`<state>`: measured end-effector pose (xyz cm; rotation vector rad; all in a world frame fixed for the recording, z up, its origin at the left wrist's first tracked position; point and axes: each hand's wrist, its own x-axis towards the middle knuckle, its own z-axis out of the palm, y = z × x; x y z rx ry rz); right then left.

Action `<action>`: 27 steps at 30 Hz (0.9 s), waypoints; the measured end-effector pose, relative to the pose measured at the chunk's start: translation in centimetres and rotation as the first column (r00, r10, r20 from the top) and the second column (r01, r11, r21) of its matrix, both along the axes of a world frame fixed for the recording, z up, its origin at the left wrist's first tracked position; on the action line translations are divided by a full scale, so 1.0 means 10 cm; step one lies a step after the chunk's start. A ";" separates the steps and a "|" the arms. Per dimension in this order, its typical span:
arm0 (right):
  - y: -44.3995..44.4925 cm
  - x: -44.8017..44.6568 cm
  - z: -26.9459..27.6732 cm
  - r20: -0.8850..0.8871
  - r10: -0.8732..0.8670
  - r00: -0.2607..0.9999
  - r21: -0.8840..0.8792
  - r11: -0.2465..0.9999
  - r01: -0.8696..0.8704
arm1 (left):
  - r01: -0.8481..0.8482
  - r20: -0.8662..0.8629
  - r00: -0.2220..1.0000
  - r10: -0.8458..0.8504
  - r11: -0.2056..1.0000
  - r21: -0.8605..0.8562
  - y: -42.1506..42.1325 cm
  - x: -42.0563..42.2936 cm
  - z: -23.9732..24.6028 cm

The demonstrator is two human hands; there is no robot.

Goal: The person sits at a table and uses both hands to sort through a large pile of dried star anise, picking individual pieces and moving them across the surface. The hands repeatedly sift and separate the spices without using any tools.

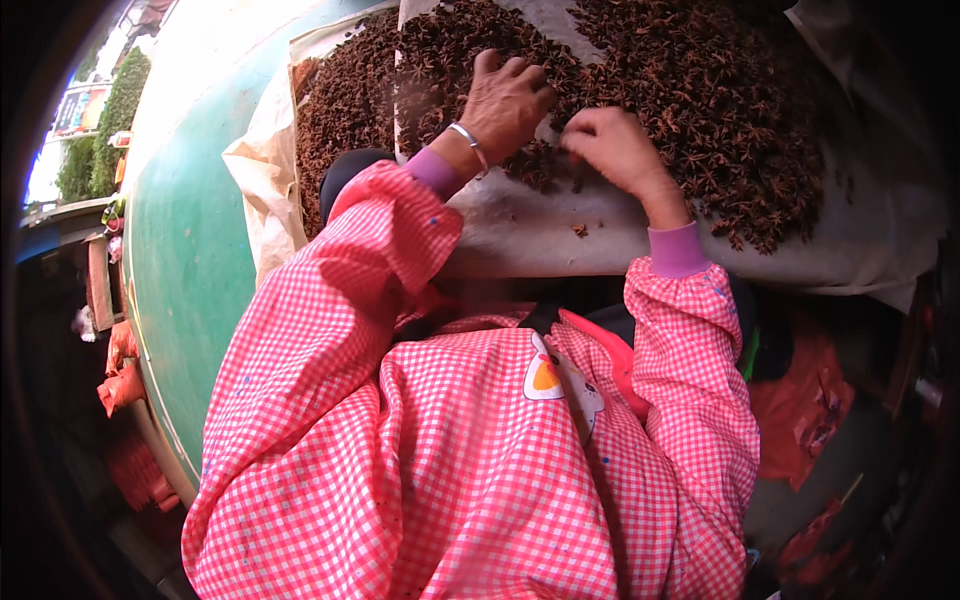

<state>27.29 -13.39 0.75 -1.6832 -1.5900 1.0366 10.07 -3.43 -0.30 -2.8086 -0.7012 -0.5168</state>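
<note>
My left hand (504, 109), with a silver bracelet (466, 136) on the wrist, is over the middle heap of star anise (442, 52). Its fingers curl down and away, so their tips are hidden. To its right, my right hand (619, 150) is slightly blurred beside the large right-hand heap of star anise (712, 112). Thumb and fingers are bent close together there; a small reddish-brown bit shows below them, and whether they grip it is unclear. Between and below the hands lies a small cluster of star anise (534, 166) on a pale sheet (517, 217).
A single star anise (580, 230) lies near the sheet's front edge. At left, a cloth sack (262, 180) holds smaller brown pieces (341, 97). Beyond it is a green surface (187, 217). Red plastic bags (802, 397) are low on the right.
</note>
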 end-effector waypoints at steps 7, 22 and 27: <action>0.05 0.33 -0.02 -0.160 -0.259 0.952 0.178 0.942 0.286 | 0.189 -0.095 0.979 -0.179 0.975 0.115 0.18 0.16 -0.17; 0.05 0.07 -0.17 0.448 -0.381 0.809 0.442 0.881 0.170 | -0.096 -0.284 0.956 0.072 0.993 -0.072 0.23 0.09 0.07; 0.10 -0.12 -0.34 0.441 -0.401 0.803 0.555 0.825 0.107 | 0.077 -0.088 0.992 -0.086 0.992 -0.099 0.09 0.11 -0.06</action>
